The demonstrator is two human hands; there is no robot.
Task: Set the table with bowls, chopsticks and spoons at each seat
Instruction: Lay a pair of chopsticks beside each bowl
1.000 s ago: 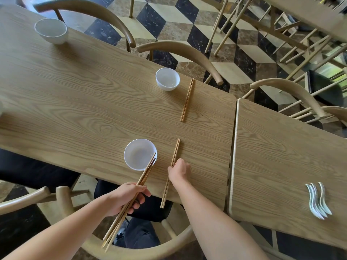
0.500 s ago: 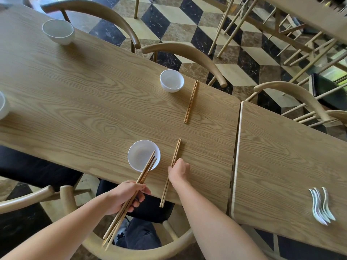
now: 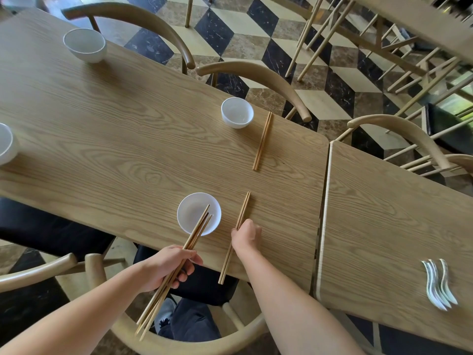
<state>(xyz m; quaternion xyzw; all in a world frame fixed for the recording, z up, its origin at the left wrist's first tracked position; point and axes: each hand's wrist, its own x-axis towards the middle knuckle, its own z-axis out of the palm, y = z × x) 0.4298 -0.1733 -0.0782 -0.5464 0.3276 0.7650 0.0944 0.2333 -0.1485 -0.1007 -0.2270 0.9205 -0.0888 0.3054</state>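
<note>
My left hand (image 3: 167,266) grips a bundle of wooden chopsticks (image 3: 197,229) whose tips reach over the near white bowl (image 3: 190,210). My right hand (image 3: 246,238) rests with curled fingers on a chopstick pair (image 3: 243,211) that lies on the table just right of that bowl. Across the table a second white bowl (image 3: 237,112) has its own chopstick pair (image 3: 262,140) beside it. Two more white bowls stand farther left, one at the far edge (image 3: 85,44) and one cut off by the frame (image 3: 6,143). Several white spoons (image 3: 438,286) lie stacked on the right table.
Two wooden tables (image 3: 102,129) butt together at a seam (image 3: 324,213). Curved-back wooden chairs (image 3: 256,75) stand along the far side, and one with a dark seat (image 3: 202,283) is under my arms. The floor is checkered tile (image 3: 230,34).
The view has shifted slightly, so the table contents sit a little further right in the frame. Both hands stay where they were, the right one on the laid pair.
</note>
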